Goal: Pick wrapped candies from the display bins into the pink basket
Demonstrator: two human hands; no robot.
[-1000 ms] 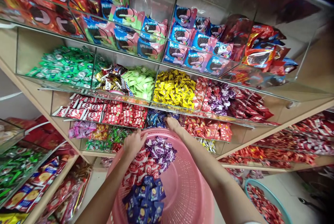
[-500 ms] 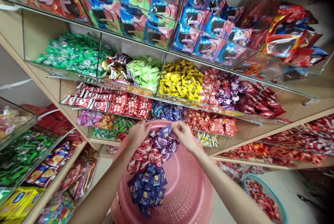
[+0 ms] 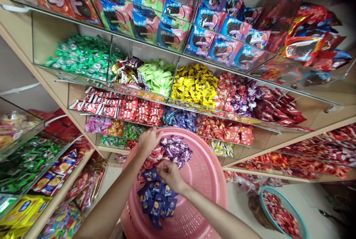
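Observation:
A pink plastic basket (image 3: 207,190) with a perforated floor stands in front of me. My left hand (image 3: 148,144) is closed over its far left rim. Inside, my right hand (image 3: 172,176) is lowered over dark blue wrapped candies, its fingers pinched at the corner of one blue candy packet (image 3: 151,174). The rest of the blue candies (image 3: 157,203) lie heaped on the near left side. Beyond them are red-and-white wrapped candies (image 3: 154,156), partly hidden by my hands, and purple-and-white wrapped candies (image 3: 178,150).
Glass-fronted shelves rise ahead, with bins of green candies (image 3: 80,55), yellow candies (image 3: 194,85) and blue candies (image 3: 179,117). Blue-and-pink cookie packs (image 3: 207,18) fill a higher shelf. A teal tub (image 3: 302,213) of red candies stands on the floor at right. Another shelf flanks the left.
My right hand has come down from the far rim to the blue heap, bringing a blue candy packet with it. My left hand stays on the rim.

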